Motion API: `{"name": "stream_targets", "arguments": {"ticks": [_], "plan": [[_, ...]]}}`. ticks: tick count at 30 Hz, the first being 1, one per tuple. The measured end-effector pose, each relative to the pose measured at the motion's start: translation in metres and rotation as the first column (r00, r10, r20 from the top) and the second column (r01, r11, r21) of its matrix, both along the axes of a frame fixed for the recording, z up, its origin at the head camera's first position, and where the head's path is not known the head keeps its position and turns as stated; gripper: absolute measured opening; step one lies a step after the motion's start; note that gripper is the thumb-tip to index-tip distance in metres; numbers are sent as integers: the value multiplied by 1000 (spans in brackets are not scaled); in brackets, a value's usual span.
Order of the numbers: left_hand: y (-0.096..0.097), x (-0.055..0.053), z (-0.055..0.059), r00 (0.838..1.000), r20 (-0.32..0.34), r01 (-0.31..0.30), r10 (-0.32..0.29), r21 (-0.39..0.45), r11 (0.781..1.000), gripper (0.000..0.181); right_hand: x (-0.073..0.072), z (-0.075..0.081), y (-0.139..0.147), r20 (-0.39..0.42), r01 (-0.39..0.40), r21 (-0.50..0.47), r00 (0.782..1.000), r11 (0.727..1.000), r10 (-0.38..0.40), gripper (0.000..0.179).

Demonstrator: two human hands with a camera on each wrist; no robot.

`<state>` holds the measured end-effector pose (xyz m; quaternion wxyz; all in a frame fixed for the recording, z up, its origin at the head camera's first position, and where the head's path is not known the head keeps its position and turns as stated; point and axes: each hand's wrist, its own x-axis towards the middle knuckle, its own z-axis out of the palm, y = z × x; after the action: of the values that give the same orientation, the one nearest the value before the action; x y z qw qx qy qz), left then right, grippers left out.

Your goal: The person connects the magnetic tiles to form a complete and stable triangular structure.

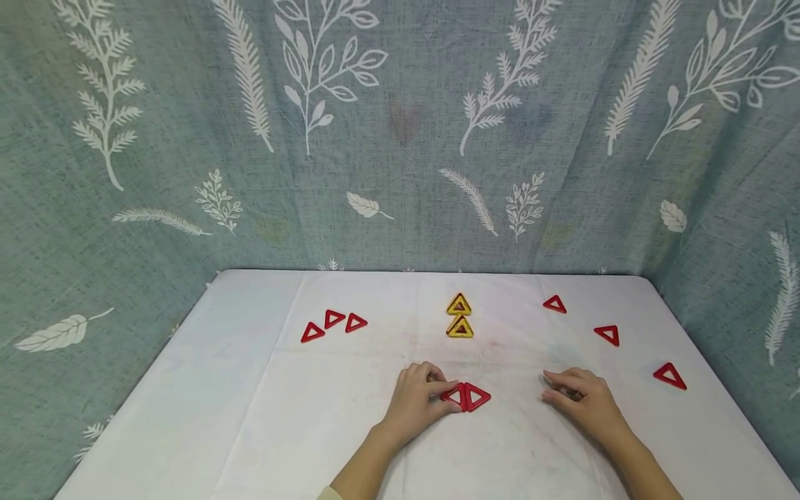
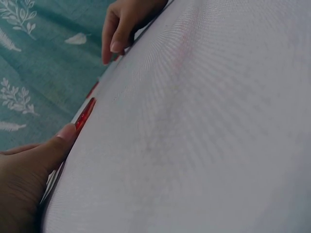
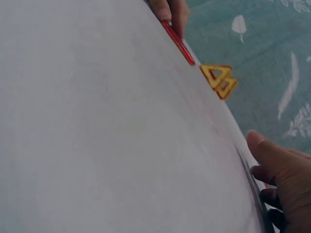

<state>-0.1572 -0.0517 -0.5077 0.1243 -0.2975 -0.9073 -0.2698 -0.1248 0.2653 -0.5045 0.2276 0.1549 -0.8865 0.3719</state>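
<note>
Two red triangle frames lie edge to edge on the white table in front of me. My left hand [image 1: 417, 397] pinches the left red triangle [image 1: 461, 405] between thumb and fingers. Its neighbour, the right red triangle [image 1: 478, 396], points to the right. In the left wrist view the thumb [image 2: 66, 132] lies on the red piece [image 2: 85, 114]. To the right, my right hand [image 1: 584, 403] holds nothing, its fingers loosely bent and its thumb apart from the fingertips. Its nearest piece on the right is a red triangle [image 1: 670, 376].
Two yellow triangles, a rear one [image 1: 460, 305] and a front one [image 1: 460, 327], stand at the table's middle back. Three red triangles, including one [image 1: 312, 332], lie back left. Two more, one [image 1: 555, 303] and another [image 1: 608, 335], lie back right. A leaf-patterned curtain [image 1: 400, 173] surrounds the table [image 1: 250, 417].
</note>
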Motion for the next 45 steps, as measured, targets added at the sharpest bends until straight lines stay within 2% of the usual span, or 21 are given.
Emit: {"name": "stream_targets", "arguments": {"ticks": [5,8,12,18,21,27,30,35,38,40,43,45], "plan": [[0,0,0,1000,2,-3,3,1,1000,40,4,3,19,2,40,24,999,999,-40,36],[-1,0,-1,1000,-3,-3,3,4,1000,40,8,6,30,46,97,39,994,995,-99,37],[-1,0,-2,1000,-15,0,0,14,1000,40,14,8,45,106,181,52,977,982,-186,37],[1,1,-2,1000,2,-1,1,12,1000,41,23,7,65,134,289,64,946,955,-295,37],[1,1,-1,1000,0,0,0,12,1000,41,28,7,74,190,352,95,912,931,-364,41],[0,1,-1,1000,-12,3,-3,34,999,41,37,7,94,315,453,138,823,881,-473,54],[0,1,-2,1000,-11,1,0,42,999,41,40,8,101,340,502,153,783,852,-522,56],[-1,1,-4,1000,-14,-5,5,54,999,41,40,10,107,388,609,136,693,782,-608,56],[-2,2,-4,1000,-14,-12,13,49,999,42,36,11,109,392,659,113,658,743,-643,56],[-2,3,-3,1000,-10,-15,15,37,999,44,34,10,112,400,680,132,629,721,-666,60],[-1,4,0,1000,13,-10,10,-4,1000,46,29,9,118,425,684,185,591,705,-685,69],[-1,4,3,999,41,-5,7,-37,999,46,26,9,123,436,667,224,583,710,-685,73]]}}
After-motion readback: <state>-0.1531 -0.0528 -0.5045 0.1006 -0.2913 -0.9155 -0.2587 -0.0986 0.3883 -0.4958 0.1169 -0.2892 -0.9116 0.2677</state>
